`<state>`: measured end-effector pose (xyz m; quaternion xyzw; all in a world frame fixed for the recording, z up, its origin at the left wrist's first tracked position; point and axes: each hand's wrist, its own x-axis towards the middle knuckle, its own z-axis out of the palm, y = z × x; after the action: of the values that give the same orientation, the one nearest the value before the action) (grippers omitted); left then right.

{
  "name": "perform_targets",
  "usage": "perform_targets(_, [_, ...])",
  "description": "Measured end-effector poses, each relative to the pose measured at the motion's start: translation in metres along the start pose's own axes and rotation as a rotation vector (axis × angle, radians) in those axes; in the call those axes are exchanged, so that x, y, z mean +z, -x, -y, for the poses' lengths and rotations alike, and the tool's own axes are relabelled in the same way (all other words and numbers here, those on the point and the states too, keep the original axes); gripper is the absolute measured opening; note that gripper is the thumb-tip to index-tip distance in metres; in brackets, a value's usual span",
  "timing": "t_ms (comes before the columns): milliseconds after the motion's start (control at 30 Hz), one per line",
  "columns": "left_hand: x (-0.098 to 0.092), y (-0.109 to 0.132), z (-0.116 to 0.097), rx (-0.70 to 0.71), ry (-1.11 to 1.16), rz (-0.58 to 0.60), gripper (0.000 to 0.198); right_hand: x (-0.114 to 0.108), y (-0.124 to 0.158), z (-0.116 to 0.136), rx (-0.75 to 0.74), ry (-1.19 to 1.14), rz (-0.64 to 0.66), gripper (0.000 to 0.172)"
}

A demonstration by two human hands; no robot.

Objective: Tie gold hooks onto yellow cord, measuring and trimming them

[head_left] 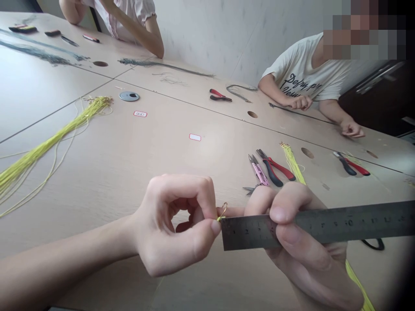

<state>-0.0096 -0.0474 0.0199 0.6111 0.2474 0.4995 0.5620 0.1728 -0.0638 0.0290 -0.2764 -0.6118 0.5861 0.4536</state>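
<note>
My left hand [175, 224] pinches a small gold ring [223, 211] between thumb and forefinger, with a short end of yellow cord [220, 218] at the ring. My right hand [301, 242] grips a steel ruler [319, 224] between thumb and fingers. The ruler's end sits just right of the pinched cord, nearly touching it. Behind my right hand lie pink-handled thread snips [259, 172] and red-and-black pliers [275, 167]. A long bundle of yellow cord [48, 149] lies on the table [129, 160] to the left, and a thinner bundle [292, 162] runs beneath my right hand.
A second pair of pliers [352, 165] lies at right. Across the joined tables, one seated person [301, 82] holds a dark cord and another [129, 26] rests their arms near grey cords, with more pliers [220, 95]. Round cable holes [307, 153] pierce the tabletop.
</note>
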Motion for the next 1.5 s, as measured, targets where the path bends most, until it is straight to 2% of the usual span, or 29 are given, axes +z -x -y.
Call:
perform_targets(500, [-0.001, 0.000, 0.002, 0.027, 0.011, 0.012, 0.022, 0.004, -0.001, 0.001, 0.006, -0.047, 0.005, 0.015])
perform_targets(700, [-0.003, 0.001, 0.004, -0.005, -0.029, -0.001, 0.019, 0.005, -0.004, -0.003, -0.014, -0.069, -0.065, 0.009])
perform_targets(767, [-0.004, -0.001, 0.006, -0.056, -0.027, -0.039, 0.018, 0.000, -0.006, -0.005, -0.009, -0.039, -0.169, 0.012])
perform_targets(833, [-0.007, -0.004, 0.009, -0.111, -0.017, -0.105, 0.018, -0.007, -0.010, -0.007, 0.071, 0.013, -0.336, 0.027])
perform_targets(900, [-0.010, -0.008, 0.011, -0.157, -0.020, -0.180, 0.018, -0.012, -0.015, -0.009, 0.287, 0.137, -0.464, 0.039])
perform_targets(933, [-0.011, -0.010, 0.012, -0.174, -0.029, -0.215, 0.018, -0.014, -0.018, -0.010, 0.423, 0.224, -0.477, 0.042])
perform_targets(1000, [-0.013, -0.012, 0.013, -0.203, -0.050, -0.270, 0.018, -0.015, -0.024, -0.014, 0.656, 0.398, -0.405, 0.045])
perform_targets(1100, [-0.015, -0.014, 0.016, -0.237, -0.092, -0.300, 0.018, -0.013, -0.029, -0.027, 0.805, 0.539, -0.222, 0.047])
perform_targets(1267, [-0.021, -0.017, 0.029, -0.245, -0.228, -0.309, 0.019, -0.006, -0.033, -0.054, 0.807, 0.597, -0.179, 0.045])
perform_targets(1367, [-0.025, -0.020, 0.038, -0.240, -0.303, -0.303, 0.020, -0.001, -0.032, -0.059, 0.789, 0.668, -0.188, 0.043])
perform_targets(1433, [-0.025, -0.023, 0.042, -0.229, -0.338, -0.283, 0.021, 0.000, -0.031, -0.057, 0.732, 0.743, -0.214, 0.046])
perform_targets(1500, [-0.025, -0.024, 0.045, -0.218, -0.383, -0.261, 0.022, 0.000, -0.031, -0.052, 0.612, 0.831, -0.280, 0.049])
